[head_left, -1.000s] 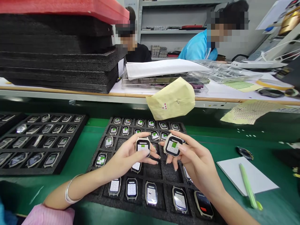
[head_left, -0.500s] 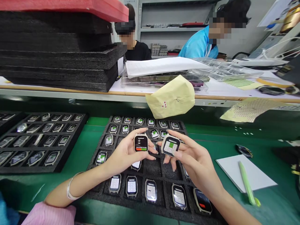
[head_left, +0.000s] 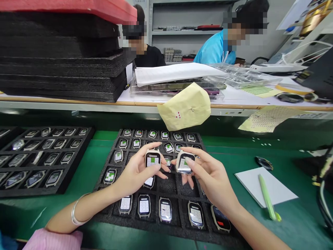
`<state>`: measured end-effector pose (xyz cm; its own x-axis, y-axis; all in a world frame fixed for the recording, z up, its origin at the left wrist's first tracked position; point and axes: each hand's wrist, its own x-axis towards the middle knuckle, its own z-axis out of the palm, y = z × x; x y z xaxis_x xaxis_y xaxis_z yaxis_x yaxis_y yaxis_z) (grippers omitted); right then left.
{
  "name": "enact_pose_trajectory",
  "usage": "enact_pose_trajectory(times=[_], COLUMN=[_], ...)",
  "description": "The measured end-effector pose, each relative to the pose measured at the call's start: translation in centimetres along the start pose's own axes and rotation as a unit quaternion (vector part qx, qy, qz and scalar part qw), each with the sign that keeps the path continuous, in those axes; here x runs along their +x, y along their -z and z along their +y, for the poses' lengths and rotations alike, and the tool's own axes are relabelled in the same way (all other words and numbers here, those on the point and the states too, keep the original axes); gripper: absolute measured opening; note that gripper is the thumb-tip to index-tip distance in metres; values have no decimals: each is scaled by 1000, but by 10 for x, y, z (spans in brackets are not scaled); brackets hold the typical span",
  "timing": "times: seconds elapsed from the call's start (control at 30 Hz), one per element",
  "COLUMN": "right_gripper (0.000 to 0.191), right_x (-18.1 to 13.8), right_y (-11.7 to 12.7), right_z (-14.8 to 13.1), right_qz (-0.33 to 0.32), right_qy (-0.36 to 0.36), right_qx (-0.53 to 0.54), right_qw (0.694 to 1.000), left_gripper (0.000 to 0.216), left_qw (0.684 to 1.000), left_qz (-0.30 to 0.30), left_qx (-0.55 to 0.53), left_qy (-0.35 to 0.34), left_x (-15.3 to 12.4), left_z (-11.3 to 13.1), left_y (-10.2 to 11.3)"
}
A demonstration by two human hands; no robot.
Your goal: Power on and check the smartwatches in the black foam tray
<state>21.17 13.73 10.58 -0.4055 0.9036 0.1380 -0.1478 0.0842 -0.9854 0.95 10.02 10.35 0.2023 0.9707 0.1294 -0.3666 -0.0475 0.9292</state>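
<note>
My left hand [head_left: 139, 170] is closed around a smartwatch without a strap, the left watch [head_left: 153, 157]; its screen shows a white and green grid and my thumb lies at its lower edge. In my right hand [head_left: 208, 172] is another strapless smartwatch [head_left: 183, 162], tilted, with the thumb on its lit screen. Both are held side by side above a black foam tray [head_left: 166, 184]. Several more watches sit in its pockets, many with lit grids; one watch [head_left: 220, 218] at the near right shows a red patch. My hands hide part of the tray's middle.
To the left lies a second foam tray [head_left: 58, 187] of dark-screened watches. A white pad [head_left: 249, 185] with a green pen [head_left: 266, 198] is at right. Stacked black foam [head_left: 59, 69] and papers [head_left: 177, 73] occupy the shelf; two people work behind it.
The left watch's screen has gone from a dark text page with red and green buttons to a white and green grid. My right thumb has moved up onto its watch's screen.
</note>
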Motion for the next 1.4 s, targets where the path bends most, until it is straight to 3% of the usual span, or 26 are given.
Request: enact_pose_trajectory(times=[0.13,0.27,0.47,0.7,0.8,0.93,1.03,1.1,1.17,1.27,1.33,1.4], right_gripper=[27,45,48,55,61,62,55,50,45,40,47,58], right_x=[-1,-3,-6,-7,-11,-22,-30,-33,-35,-40,-45,-55], right_y=[2,1,-4,4,7,18,32,44,55,67,68,61], right_z=[-1,-4,-8,-8,-10,-4,10,23,35,47,49,48], right_qz=[-35,-84,-69,-116,-101,-106,-102,-106,-128,-154,-145,-141], right_qy=[4,-3,-2,9,11,2,4,25,55,83,100,125], right_qx=[22,44,13,-3,-56,-166,-293,-378,-449,-540,-587,-614], right_qw=[999,995,998,993,993,981,951,919,883,824,790,767], left_gripper=[39,40,61,63,64,84,84,77,63,45,47,51], left_qw=[1000,999,1000,1000,1000,999,997,991,964,860,789,749], left_qz=[18,21,-5,6,3,-23,-49,-76,-112,-161,-191,-217], left_qx=[19,24,1,-3,-6,-9,22,97,242,481,577,619], left_qy=[-4,-8,-11,1,7,30,56,54,17,-63,-89,-94], left_x=[2,1,-2,-2,-2,-3,-2,2,8,19,24,27], left_z=[-1,-3,-1,-7,-12,-22,-33,-42,-53,-70,-80,-86], left_y=[0,1,1,-2,-2,0,3,7,11,15,15,13])
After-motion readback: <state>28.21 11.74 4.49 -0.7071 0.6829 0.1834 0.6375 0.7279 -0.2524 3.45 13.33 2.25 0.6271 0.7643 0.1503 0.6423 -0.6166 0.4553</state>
